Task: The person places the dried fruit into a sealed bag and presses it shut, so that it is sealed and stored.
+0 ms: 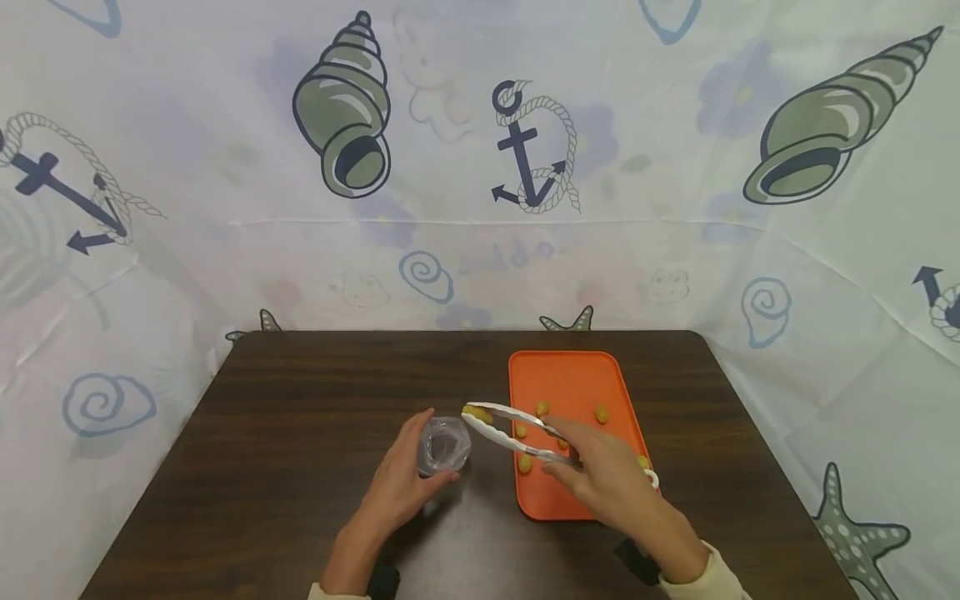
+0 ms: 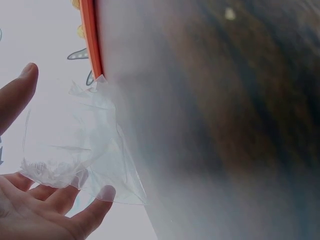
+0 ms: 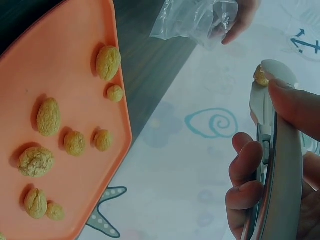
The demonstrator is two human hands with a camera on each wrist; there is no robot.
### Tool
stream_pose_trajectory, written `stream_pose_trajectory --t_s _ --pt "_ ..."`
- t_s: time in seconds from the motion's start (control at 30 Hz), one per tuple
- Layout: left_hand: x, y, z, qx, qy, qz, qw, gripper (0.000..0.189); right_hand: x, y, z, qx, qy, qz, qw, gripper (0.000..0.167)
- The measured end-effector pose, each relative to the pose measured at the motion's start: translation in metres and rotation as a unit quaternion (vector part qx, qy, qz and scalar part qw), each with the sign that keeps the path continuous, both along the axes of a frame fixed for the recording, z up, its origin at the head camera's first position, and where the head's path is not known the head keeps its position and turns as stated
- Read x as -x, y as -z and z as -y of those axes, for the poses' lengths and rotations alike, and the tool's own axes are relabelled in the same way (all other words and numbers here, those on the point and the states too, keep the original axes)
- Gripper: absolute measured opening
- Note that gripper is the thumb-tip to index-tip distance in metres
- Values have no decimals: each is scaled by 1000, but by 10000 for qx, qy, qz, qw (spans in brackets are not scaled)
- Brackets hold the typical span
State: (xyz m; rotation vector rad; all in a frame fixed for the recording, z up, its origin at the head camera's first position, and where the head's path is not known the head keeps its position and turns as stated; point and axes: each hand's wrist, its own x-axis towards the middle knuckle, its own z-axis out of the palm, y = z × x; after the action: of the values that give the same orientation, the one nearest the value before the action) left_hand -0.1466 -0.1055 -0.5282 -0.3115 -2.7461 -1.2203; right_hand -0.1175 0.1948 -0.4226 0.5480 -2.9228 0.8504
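My left hand [image 1: 399, 482] curves round a clear plastic bag [image 1: 444, 447], which stands open at the top on the table. In the left wrist view the fingers [image 2: 60, 200] lie against the bag while the thumb stands off from it. My right hand [image 1: 611, 473] grips white-tipped metal tongs [image 3: 282, 180], which point left across the tray toward the bag's mouth. A wrinkled yellow piece [image 1: 477, 413], like dried fruit, is pinched between the tips, just right of the bag's rim.
An orange tray [image 1: 566, 375] lies at the right of the dark wooden table [image 1: 315, 400]. Several wrinkled yellow pieces [image 3: 48, 117] of different sizes are spread over it. A printed cloth [image 1: 450, 167] hangs behind and beside the table.
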Motion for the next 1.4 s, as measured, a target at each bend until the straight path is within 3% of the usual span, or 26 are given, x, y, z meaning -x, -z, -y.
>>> stream_pose_trajectory --t_s 0.73,1.0,1.4 --pt "-1 4 4 -27 2 -73 10000 103 6 6 24 127 -416 -275 9987 49" --pt "2 3 5 -45 52 -188 9998 103 6 9 31 -42 -413 -172 9990 52" --pt "2 6 7 -121 16 7 9999 102 6 20 40 -313 -468 -319 9979 54"
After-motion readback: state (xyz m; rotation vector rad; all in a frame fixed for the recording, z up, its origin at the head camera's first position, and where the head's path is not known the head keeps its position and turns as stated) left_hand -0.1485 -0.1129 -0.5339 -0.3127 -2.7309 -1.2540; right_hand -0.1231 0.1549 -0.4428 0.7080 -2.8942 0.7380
